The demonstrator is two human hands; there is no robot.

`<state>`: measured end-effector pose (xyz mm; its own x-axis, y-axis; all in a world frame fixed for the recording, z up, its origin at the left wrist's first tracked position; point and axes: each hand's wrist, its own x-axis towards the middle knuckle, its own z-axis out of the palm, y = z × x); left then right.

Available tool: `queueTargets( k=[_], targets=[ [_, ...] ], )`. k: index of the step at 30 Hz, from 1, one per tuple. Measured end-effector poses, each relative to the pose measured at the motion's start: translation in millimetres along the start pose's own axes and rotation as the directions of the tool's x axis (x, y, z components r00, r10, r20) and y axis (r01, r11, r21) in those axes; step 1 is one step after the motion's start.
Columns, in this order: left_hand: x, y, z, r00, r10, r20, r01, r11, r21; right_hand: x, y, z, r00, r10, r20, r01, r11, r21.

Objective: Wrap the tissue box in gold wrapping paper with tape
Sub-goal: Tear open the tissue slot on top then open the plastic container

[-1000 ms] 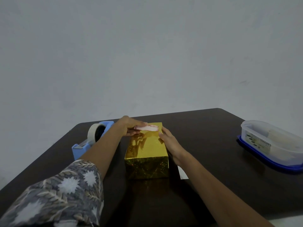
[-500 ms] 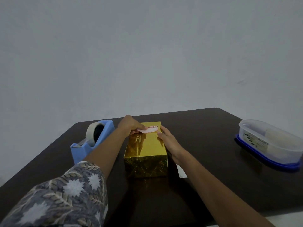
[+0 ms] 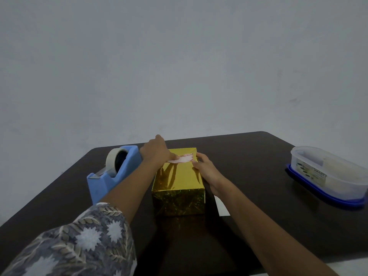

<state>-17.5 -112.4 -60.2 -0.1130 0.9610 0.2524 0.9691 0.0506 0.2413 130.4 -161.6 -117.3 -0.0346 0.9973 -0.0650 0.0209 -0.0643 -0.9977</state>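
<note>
Pointing lengthwise away, tissue box (image 3: pixel 177 178), left fingers (image 3: pixel 174 156) pinching pale strip (image 3: pixel 182 159) (far end), right fingers (image 3: pixel 199 156) relaxed atop.

Inventory on the worktop (image 3: pixel 249 160): one gold-wrapped box (image 3: pixel 178 182); one pale strip (image 3: pixel 182 158); one blue tape dispenser (image 3: pixel 103 182) carrying one tape roll (image 3: pixel 111 160); one clear container (image 3: pixel 326 174); one white paper slip (image 3: pixel 222 208). Hands: two, left hand (image 3: pixel 155 150) and right hand (image 3: pixel 205 168).

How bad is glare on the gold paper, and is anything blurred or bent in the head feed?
Head view: dim, even light, no blown-out glare; the top of the gold-wrapped box only mirrors dark streaks near the right hand. Head view: the patterned sleeve looks stretched by the wide lens; the pale strip at the left hand is soft.
</note>
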Motion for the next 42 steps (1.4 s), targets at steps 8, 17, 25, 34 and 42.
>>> queueTargets(
  k=[8, 17, 25, 34, 42],
  targets=[
    [2, -17, 25, 0.974, -0.091, 0.208, 0.169, 0.901, -0.399, 29, -20, 10, 0.976, -0.051, -0.21, -0.075, 0.83, -0.552],
    [-16, -24, 35, 0.989, -0.059, 0.138, 0.126, 0.824, -0.552, 34, -9, 6, 0.944, -0.157, -0.289, -0.044, 0.81, -0.584],
    [-10, -29, 29, 0.985, -0.064, 0.159, 0.139, 0.84, -0.524, 41, -22, 6, 0.936, -0.11, -0.335, -0.118, 0.796, -0.593],
    [-16, -33, 21, 0.995, -0.092, 0.045, 0.102, 0.853, -0.513, 27, -18, -15, 0.945, -0.048, -0.324, -0.024, 0.977, -0.212],
    [-59, 44, -38, 0.927, 0.235, -0.292, -0.362, 0.766, -0.531, -55, -50, -123, 0.821, -0.417, -0.389, 0.174, 0.833, -0.526]
  ],
)
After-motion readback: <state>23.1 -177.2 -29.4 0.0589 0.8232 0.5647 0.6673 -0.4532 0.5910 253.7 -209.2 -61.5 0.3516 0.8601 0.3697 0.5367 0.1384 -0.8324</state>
